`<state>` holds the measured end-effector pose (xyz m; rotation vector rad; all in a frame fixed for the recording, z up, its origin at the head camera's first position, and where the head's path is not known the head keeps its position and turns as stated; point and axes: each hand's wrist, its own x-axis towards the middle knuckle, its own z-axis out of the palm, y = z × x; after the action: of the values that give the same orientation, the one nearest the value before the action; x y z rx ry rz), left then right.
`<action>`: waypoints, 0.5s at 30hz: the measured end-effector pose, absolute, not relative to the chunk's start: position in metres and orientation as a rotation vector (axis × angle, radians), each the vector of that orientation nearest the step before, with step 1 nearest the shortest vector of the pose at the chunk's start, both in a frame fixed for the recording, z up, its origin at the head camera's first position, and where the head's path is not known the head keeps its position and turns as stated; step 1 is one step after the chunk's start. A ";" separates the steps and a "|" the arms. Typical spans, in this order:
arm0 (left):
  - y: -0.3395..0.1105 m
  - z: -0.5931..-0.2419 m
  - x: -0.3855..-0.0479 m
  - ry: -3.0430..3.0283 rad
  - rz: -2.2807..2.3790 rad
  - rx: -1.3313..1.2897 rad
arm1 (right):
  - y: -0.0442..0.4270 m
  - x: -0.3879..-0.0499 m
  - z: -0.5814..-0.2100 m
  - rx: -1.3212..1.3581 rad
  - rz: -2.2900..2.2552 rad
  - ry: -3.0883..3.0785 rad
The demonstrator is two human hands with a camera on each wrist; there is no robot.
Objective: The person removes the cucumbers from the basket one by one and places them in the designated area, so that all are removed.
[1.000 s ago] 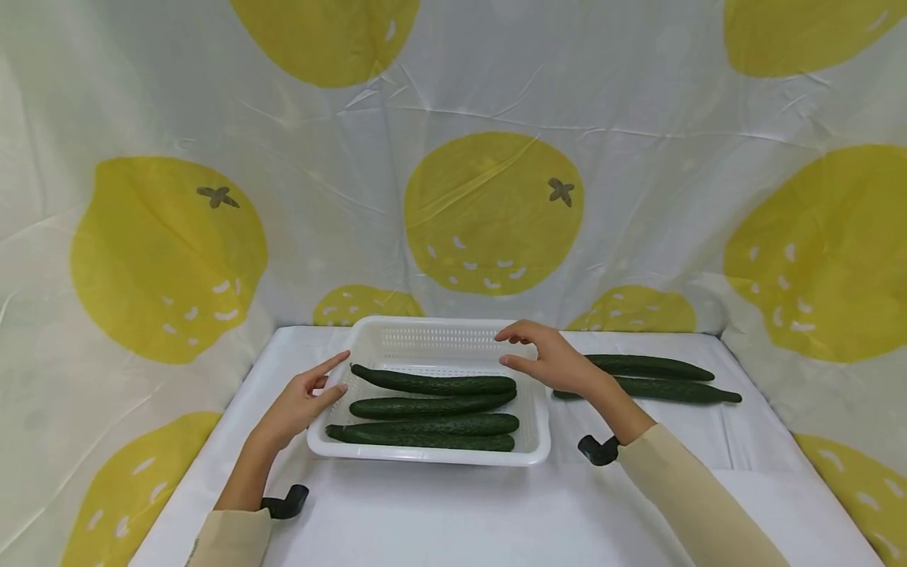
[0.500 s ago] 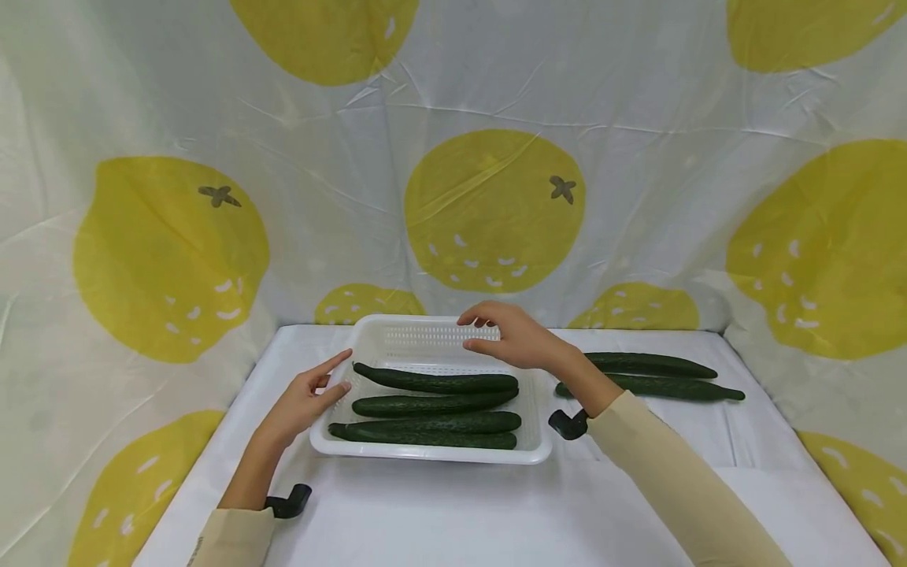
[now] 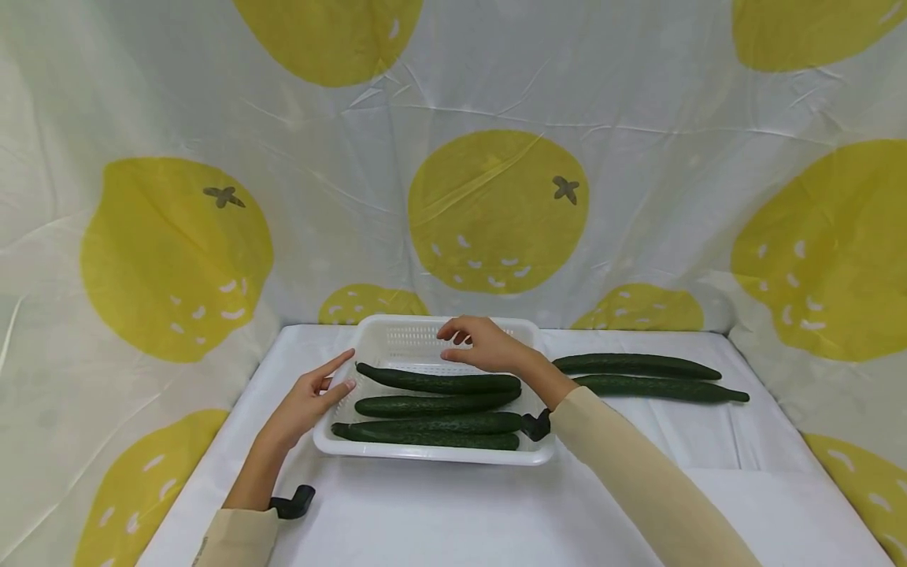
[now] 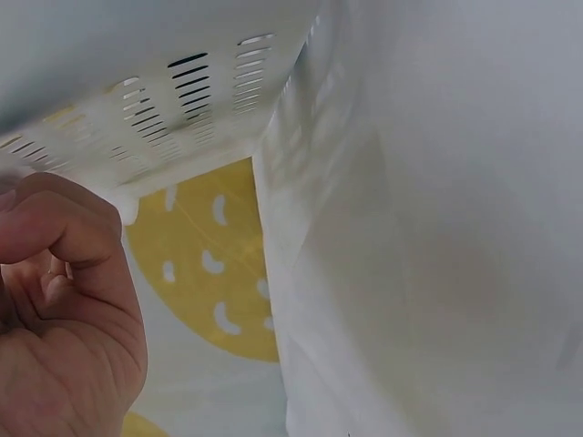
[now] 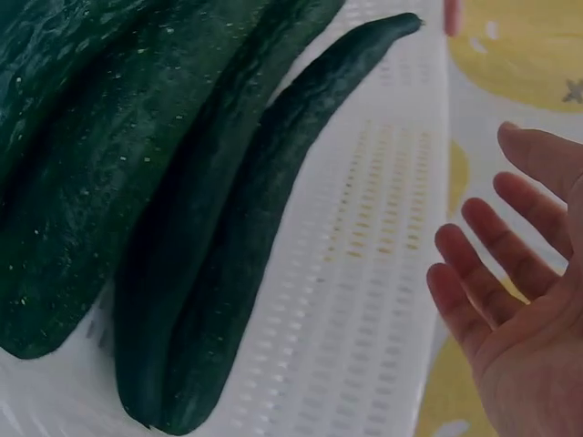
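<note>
A white plastic basket (image 3: 453, 454) holds several dark green cucumbers (image 3: 439, 382) laid side by side. My left hand (image 3: 303, 405) holds the basket's left rim; the index finger lies along the edge and the thumb is at the rim. In the left wrist view, curled fingers (image 4: 64, 218) are just under the slotted basket wall (image 4: 196, 86), and the thumb is hidden. My right hand (image 3: 482, 344) hovers over the back of the basket with loosely bent fingers, holding nothing. The right wrist view shows its fingers (image 5: 506, 259) spread beside the slotted wall, apart from the cucumbers.
Two more cucumbers (image 3: 659, 388) lie on the white tablecloth (image 3: 453, 512) right of the basket, partly behind my right forearm. A white curtain with yellow lemon prints (image 3: 496, 213) stands directly behind the table. Black wrist mounts (image 3: 292, 502) stick out from both wrists.
My right hand has moved left, from the basket's back right corner to over its back middle. The left hand, basket and cucumbers look unmoved.
</note>
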<state>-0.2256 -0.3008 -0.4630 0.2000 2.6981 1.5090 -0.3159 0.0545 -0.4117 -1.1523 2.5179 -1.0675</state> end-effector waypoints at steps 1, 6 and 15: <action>-0.301 -0.463 -0.226 2.689 1.523 0.198 | 0.053 -0.317 -0.414 -1.150 -1.047 2.518; -0.301 -0.464 -0.226 2.646 1.573 0.206 | 0.042 -0.324 -0.431 -1.121 -0.948 2.521; -0.298 -0.463 -0.223 2.641 1.610 0.174 | 0.032 -0.326 -0.450 -1.083 -0.870 2.464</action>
<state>-0.2229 -0.2976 -0.4629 0.1739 2.6415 1.6098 -0.3260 0.0316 -0.4502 -1.0826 2.4638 -0.8699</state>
